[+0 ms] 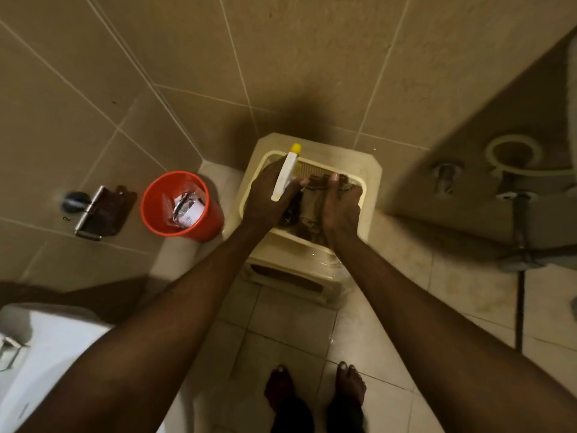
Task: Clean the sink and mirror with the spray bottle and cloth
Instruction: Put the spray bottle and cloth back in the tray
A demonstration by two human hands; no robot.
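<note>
Tiled bathroom, dim warm light. Beige wall tiles [193, 51] fill twelve o'clock; pale floor tiles [290, 323] run toward six. Cream plastic stool [371, 170] at centre, red bin [187, 226] at nine o'clock, wall-mounted paper holder [90, 214] beyond it.

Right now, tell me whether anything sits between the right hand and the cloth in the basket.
Nothing visible does. The right hand is already down on the brown cloth inside the cream basket; the left hand holds the spray bottle beside it.
</note>
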